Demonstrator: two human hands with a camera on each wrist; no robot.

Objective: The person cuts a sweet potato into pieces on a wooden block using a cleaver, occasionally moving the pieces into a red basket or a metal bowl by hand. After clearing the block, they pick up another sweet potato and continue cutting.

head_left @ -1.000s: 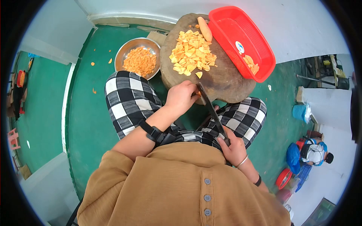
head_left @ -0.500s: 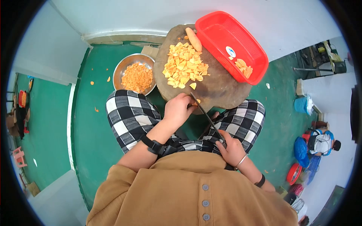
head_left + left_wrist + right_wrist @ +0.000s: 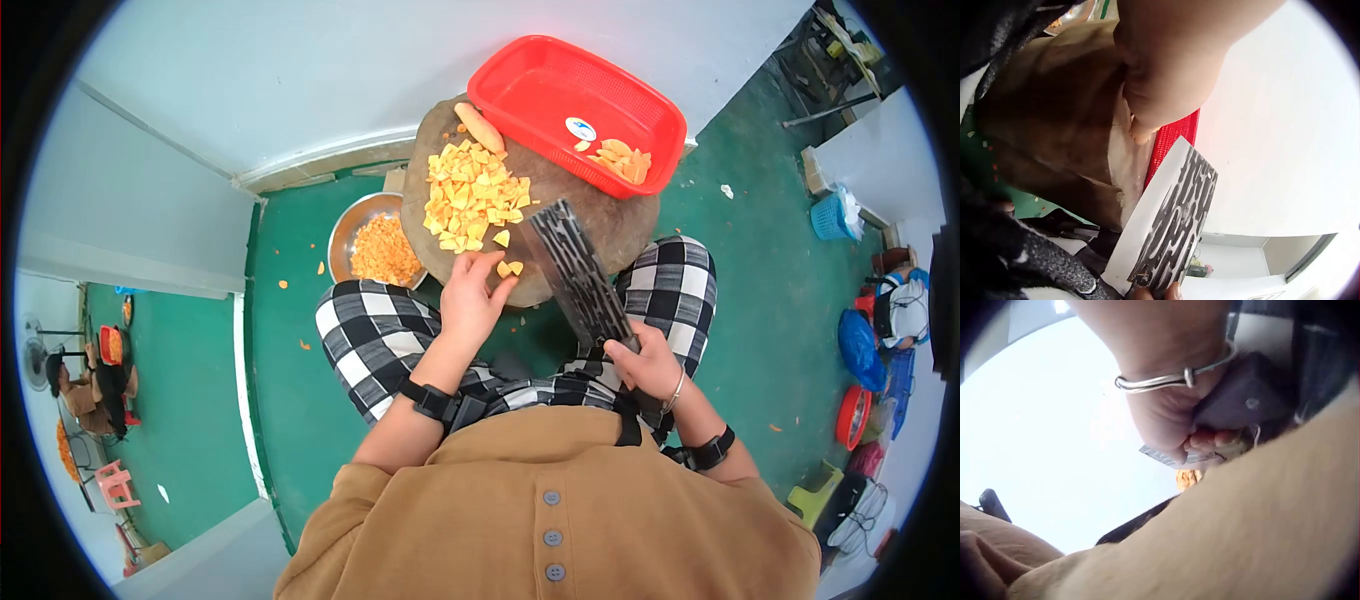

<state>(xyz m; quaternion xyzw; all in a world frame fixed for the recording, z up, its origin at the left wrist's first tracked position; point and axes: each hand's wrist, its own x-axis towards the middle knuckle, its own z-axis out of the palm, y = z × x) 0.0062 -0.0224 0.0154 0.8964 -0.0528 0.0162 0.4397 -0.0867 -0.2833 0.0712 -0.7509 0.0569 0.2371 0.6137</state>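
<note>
Green flooring (image 3: 282,425) lies around the wooden block (image 3: 617,226). Right hand (image 3: 650,362): fingers wrapped around the cleaver (image 3: 580,275) handle. Left hand (image 3: 468,305): thumb and forefinger spread beside cut orange pieces (image 3: 516,268).

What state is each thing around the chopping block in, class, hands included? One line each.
Cleaver, gripped, broad face showing
Right hand, holding the cleaver
Left hand, thumb and fingers apart, near loose pieces
Cut pieces, heaped
Block, partly covered
Root, seemingly whole
Basket, slices at one end
Bowl, partly filled with orange bits
</note>
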